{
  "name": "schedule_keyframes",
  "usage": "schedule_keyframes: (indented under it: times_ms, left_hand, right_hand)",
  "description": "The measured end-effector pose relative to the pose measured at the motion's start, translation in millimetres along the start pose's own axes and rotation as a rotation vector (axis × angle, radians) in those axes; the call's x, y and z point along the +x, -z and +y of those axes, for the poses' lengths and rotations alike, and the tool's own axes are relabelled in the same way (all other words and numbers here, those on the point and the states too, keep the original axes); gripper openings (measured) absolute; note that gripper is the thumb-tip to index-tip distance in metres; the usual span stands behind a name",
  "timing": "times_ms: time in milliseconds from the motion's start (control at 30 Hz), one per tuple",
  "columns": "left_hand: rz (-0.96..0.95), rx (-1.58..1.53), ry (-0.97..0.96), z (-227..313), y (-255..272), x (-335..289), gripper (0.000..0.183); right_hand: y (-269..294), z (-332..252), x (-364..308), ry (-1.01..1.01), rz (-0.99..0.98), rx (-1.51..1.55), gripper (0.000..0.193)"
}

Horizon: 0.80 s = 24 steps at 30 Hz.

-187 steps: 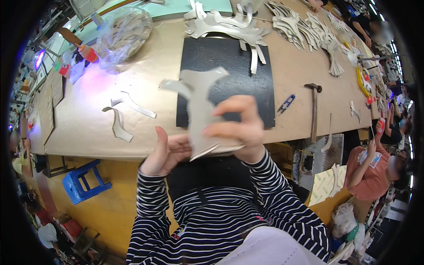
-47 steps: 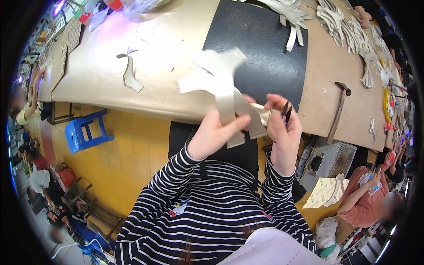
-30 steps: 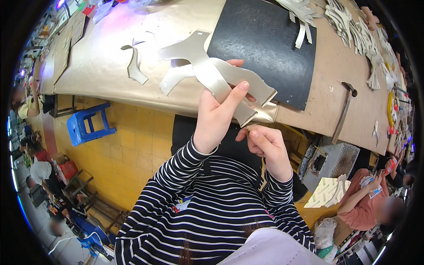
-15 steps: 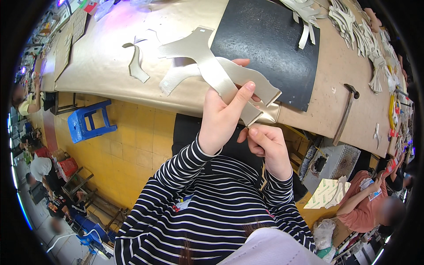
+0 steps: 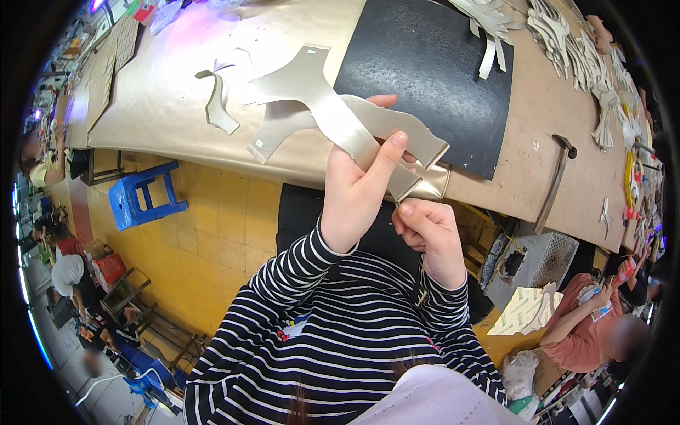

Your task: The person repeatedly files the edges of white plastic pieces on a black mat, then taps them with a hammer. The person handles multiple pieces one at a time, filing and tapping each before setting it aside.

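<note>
My left hand (image 5: 354,185) is closed on a branched, cream leather piece (image 5: 331,110), thumb on top and fingers behind. A second cream leather layer (image 5: 407,131) lies behind it; I cannot tell whether the two are joined. Both narrow ends point toward my right, with a darker, rough edge showing. At the nearer end my right hand (image 5: 431,237) pinches thumb against fingers at the edge. Whatever sits between those fingertips is too small to make out. The leather is held above the table's front edge.
A black mat (image 5: 432,71) covers part of the table (image 5: 177,127). A hammer (image 5: 556,184) lies on the right. Cut leather strips (image 5: 559,42) are heaped far right, and one curved scrap (image 5: 219,106) lies left. A blue stool (image 5: 149,195) stands on the floor; a person (image 5: 584,329) sits at right.
The branched left ends of the leather have swung slightly left and the lower one downward. My right fingers have drawn closer together at the strap's end.
</note>
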<state>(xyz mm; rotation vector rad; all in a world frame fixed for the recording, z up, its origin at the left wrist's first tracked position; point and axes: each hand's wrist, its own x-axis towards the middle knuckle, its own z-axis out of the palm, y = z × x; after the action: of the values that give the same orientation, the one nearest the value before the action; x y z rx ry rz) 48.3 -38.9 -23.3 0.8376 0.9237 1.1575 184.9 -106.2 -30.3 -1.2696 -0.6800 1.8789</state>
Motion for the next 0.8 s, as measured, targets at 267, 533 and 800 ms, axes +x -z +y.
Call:
schedule_keyframes:
  times_ms: [267, 533, 800]
  left_hand:
    - [0.045, 0.038, -0.052, -3, 8, 12, 0.043]
    - [-0.049, 0.135, -0.036, -9, 3, 28, 0.029]
    - [-0.146, 0.262, 0.033, -35, -4, 26, 0.021]
  right_hand:
    - [68, 2, -4, 0.331, 0.489, -0.329, 0.026]
    - [159, -10, 23, 0.638, 1.298, -1.404, 0.041]
    - [53, -14, 50, 0.524, 0.318, -0.164, 0.025]
